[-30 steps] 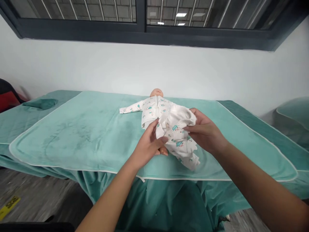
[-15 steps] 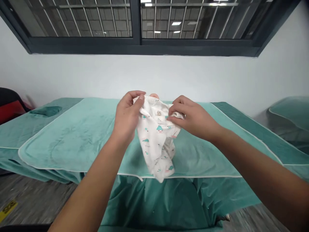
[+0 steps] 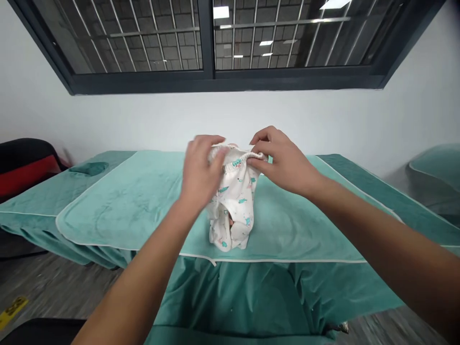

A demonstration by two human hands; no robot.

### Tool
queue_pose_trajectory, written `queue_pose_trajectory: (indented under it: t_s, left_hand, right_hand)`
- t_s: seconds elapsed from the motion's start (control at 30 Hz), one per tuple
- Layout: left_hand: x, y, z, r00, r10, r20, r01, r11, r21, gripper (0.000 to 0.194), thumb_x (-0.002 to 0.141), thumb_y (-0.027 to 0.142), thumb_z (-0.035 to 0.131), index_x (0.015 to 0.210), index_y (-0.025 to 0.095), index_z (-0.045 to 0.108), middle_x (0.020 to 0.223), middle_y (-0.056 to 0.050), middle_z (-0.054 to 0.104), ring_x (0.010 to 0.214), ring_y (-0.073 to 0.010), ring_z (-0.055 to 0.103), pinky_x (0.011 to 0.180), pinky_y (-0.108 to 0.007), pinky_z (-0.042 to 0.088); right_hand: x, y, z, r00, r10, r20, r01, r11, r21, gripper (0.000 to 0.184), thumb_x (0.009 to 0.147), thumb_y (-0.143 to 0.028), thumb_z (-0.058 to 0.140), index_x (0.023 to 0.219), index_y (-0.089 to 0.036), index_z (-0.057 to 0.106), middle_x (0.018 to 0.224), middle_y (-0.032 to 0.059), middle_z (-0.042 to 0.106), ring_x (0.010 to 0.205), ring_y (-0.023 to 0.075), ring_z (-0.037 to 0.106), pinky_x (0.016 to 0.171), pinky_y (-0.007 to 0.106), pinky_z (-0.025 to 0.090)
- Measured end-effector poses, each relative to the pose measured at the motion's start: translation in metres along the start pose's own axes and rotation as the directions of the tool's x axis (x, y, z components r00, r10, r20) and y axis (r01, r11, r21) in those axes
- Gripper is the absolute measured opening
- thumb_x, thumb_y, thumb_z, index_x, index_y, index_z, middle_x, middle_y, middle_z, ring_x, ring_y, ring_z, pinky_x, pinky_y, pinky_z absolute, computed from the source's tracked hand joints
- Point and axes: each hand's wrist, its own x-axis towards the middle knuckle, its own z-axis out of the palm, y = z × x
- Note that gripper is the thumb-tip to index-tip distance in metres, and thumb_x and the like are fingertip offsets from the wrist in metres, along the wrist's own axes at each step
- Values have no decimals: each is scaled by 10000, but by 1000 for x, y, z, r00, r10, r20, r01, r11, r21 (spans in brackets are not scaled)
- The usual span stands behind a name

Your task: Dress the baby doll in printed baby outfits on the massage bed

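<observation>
A small pair of white baby pants (image 3: 235, 194) with teal and pink prints hangs in front of me, its elastic waistband at the top. My left hand (image 3: 205, 165), slightly blurred, pinches the left side of the waistband between thumb and fingers. The right side of the band is pinched by my right hand (image 3: 269, 155), thumb below and fingers above. The waist gapes between both hands. The lower part of the pants reaches down near the bed's front edge. A bit of something skin-coloured shows through a gap between the legs, and another bit behind the waistband; most of it is hidden.
A light teal sheet (image 3: 118, 206) with white piping covers the darker teal bed (image 3: 359, 172). A black and red chair back (image 3: 28, 165) stands at the left. Behind the bed are a white wall (image 3: 151, 120) and a barred window (image 3: 143, 38).
The pants have turned and the waistband has opened wider. Their lower end hangs higher and is bunched. My right hand has risen slightly and my left has shifted right. The camera view has tilted slightly up.
</observation>
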Motion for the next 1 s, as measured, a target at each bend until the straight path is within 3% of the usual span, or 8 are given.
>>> queue_pose_trajectory:
  t_s: [0.17,0.27,0.4,0.57,0.73,0.87,0.9,1.0]
  left_hand:
    - [-24,16,16,801,-90,591,175,981,-88,290,889,469,591,881,181,616,887,-19,638,823,-190,580,753,-296,460]
    - [-32,8,17,807,-179,563,286,952,-107,356,899,499,568,757,173,584,756,6,594,724,-157,531,667,-269,399]
    - [-36,-8,13,860,-326,393,475,795,-378,343,873,478,625,734,166,592,680,15,565,658,-131,516,649,-257,403]
    - [-41,-10,20,740,-435,512,672,458,-582,352,824,503,695,906,163,660,695,-9,641,641,-156,598,652,-280,468]
    - [-44,-18,21,645,-391,656,764,336,-551,411,817,549,691,919,151,679,643,-19,638,583,-155,586,625,-291,478]
    - [-47,-28,11,423,-149,894,838,440,-323,360,772,403,783,630,139,585,458,41,434,422,-60,368,457,-222,324]
    - [-48,-29,10,422,-136,897,835,445,-325,356,765,364,792,605,135,571,463,36,439,440,-65,389,469,-221,342]
    - [-49,-34,12,614,-303,729,787,316,-531,235,767,322,783,757,129,650,622,-8,598,564,-110,546,574,-241,467]
  right_hand:
    - [9,-3,10,924,380,44,-341,764,548,113,788,-245,564,720,-170,614,762,-5,583,693,135,546,599,255,421]
    - [2,5,17,848,502,170,-426,455,782,84,756,-249,609,713,-177,613,672,-26,573,610,120,538,525,226,400]
    - [-25,20,25,832,370,414,-506,199,839,244,795,-402,709,881,-174,709,824,14,692,700,146,624,609,238,491]
    - [-52,28,37,656,-23,755,-701,354,620,392,802,-479,755,1039,-165,746,937,64,745,816,192,686,711,283,547]
    - [-42,28,53,796,309,521,-587,183,789,437,830,-544,712,1072,-180,727,997,69,745,925,209,689,824,314,551]
    - [-33,26,62,777,457,433,-511,57,857,496,842,-618,659,1077,-182,694,1032,76,736,967,229,685,833,327,556]
    - [-34,25,64,752,489,442,-526,41,849,515,837,-637,651,1075,-182,692,1026,81,737,956,237,689,812,331,562]
    - [-44,23,71,690,544,478,-588,35,808,569,813,-674,650,1088,-177,696,993,100,742,904,258,698,741,343,572]
